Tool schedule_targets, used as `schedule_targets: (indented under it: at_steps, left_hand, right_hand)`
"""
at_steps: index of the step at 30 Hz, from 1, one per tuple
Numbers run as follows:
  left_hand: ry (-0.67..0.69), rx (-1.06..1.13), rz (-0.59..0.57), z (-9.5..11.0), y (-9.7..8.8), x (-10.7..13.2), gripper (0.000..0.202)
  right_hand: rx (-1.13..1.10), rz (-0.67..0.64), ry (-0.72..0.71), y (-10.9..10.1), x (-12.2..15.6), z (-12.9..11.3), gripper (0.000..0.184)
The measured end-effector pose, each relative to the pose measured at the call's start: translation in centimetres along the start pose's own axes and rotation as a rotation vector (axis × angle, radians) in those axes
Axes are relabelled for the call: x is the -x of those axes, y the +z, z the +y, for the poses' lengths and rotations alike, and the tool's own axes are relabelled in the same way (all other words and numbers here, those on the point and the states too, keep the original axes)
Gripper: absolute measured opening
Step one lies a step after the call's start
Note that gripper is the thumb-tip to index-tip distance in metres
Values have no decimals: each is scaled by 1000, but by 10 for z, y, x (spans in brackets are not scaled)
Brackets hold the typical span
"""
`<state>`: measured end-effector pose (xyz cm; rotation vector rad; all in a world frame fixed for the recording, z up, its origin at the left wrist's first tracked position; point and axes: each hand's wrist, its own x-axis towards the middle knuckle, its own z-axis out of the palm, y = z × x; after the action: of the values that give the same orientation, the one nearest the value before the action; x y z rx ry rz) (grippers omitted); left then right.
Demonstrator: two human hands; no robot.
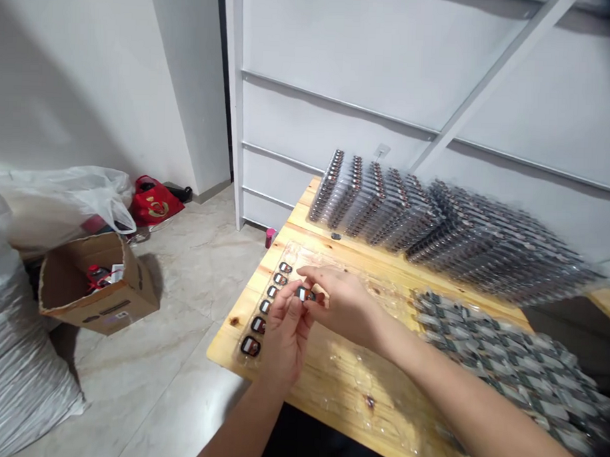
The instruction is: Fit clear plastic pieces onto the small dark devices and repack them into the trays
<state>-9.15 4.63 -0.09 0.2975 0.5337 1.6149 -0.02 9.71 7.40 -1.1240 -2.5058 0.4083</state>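
Observation:
Between my two hands is a small dark-rimmed piece (304, 294) with a white and reddish face; its exact kind does not show. My left hand (289, 328) pinches it from the near left with thumb and fingers. From the right, my right hand (345, 303) grips its other side, thumb and fingers curled around it. Beneath them lies a clear plastic tray (360, 364) on the wooden table (225, 349). Its left column holds several similar pieces, the nearest being a dark-rimmed piece (251, 346). My hands hide part of the tray.
Stacked filled trays (376, 201) line the table's back edge. Many small wrapped pieces (501, 355) cover its right side. One dark piece (336, 236) lies near the stacks. On the floor at left are a cardboard box (107, 308), a white bag (71, 194) and a red bag (156, 203).

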Motion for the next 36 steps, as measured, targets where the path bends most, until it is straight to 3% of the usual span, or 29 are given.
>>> schedule_targets:
  at_steps: [4,8,12,16,22,29,32,36]
  left_hand:
    - [13,4,17,-2,-2,-2,23]
    - [-3,19,18,-1,-1,-2,21]
    - [-50,21,66,0,1,1,23]
    - [-86,30,99,-4,0,2,24]
    - [-122,42,103,-9,-1,-3,23]
    - [-184,129,50,-15,5,-5,24]
    - [-213,183,34,-16,9,-4,23]
    - [-183,191,22,-15,12,-1,24]
  right_hand:
    - [-76,-25,-18,-6,-1,36,31]
    - [224,-23,326,-4,-26,115,24]
    - [338,-49,388,14,-56,183,21]
    - [401,-79,417,35,-75,211,16]
    - [399,-58,516,45,-81,221,17]
    - [224,-13,610,37,-66,213,13]
    - [109,29,604,22,-56,187,17]
    - [-139,90,438,-12,-25,121,33]
